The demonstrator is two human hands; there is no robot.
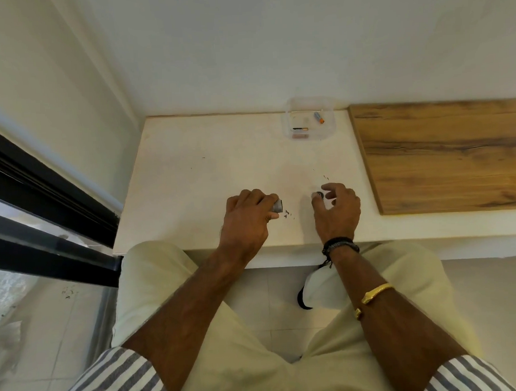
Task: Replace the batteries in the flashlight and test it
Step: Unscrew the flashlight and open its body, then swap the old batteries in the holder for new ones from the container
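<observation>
Because the flashlight (276,207) has to be opened before any cell can go in or out, the person holds it in two parts, one in each hand, low over the white surface (205,174). The left hand (246,216) is curled round the grey barrel, fingers and thumb wrapped so that only its open end shows, pointing right toward the other hand; that grip likely keeps the barrel from rolling and the opening within reach. The right hand (338,209) pinches a small round dark cap (318,195) between thumb and forefinger, its other fingers loosely spread above; whether the cap touches the surface cannot be told. The two parts are apart, with a gap of bare surface and a few dark specks (287,214) between them, so I judge the flashlight to be unscrewed and the battery exchange not yet finished. Whether any cell sits inside the barrel is hidden by the hand. At the far edge, against the wall, stands a clear plastic container (330,124) holding an orange-tipped battery (318,117) and a dark battery with a gold end (300,129), lying apart from each other; keeping them boxed probably stops them from rolling off. Which are fresh cannot be seen. A wooden board (441,154) lies to the right, well away from the work.
</observation>
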